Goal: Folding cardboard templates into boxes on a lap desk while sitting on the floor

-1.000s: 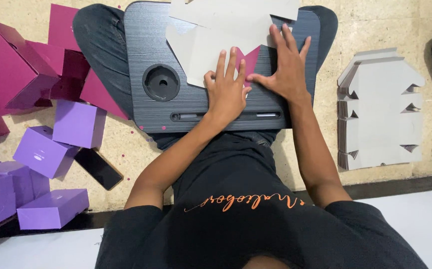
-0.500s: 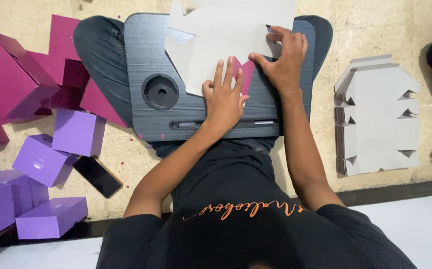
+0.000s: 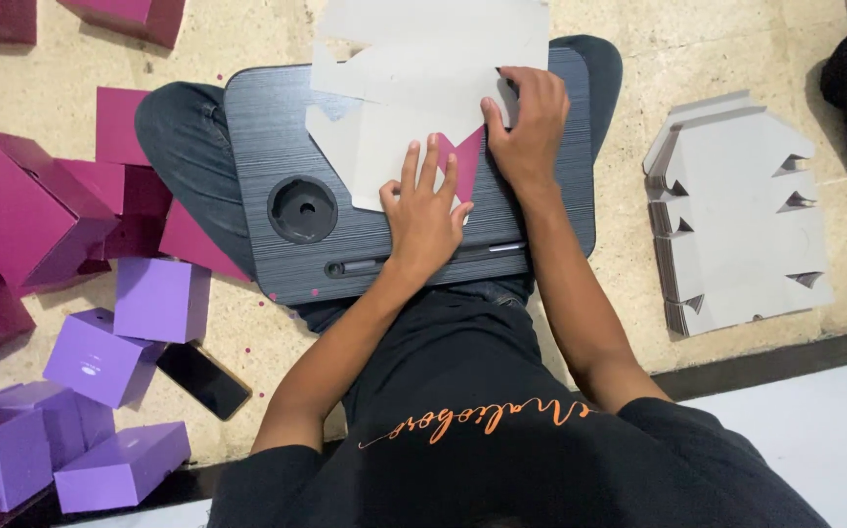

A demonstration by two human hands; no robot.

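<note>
A flat die-cut cardboard box blank (image 3: 413,88), grey on its upper face and magenta underneath, lies on a dark grey lap desk (image 3: 267,127) across my legs. My left hand (image 3: 426,210) lies flat on the blank's near edge, fingers spread, pressing it down. My right hand (image 3: 529,127) curls its fingers over a flap on the blank's right side; the magenta underside (image 3: 467,161) of a turned-over flap shows between the two hands.
A stack of flat grey blanks (image 3: 736,215) lies on the floor to the right. Folded purple boxes (image 3: 120,362) and magenta boxes (image 3: 22,215) are piled on the left, with a black phone (image 3: 203,379) among them. The desk has a round cup recess (image 3: 302,209).
My right hand slid up the blank's right side and curled onto a flap. The left hand shifted slightly, and more magenta underside now shows between the hands.
</note>
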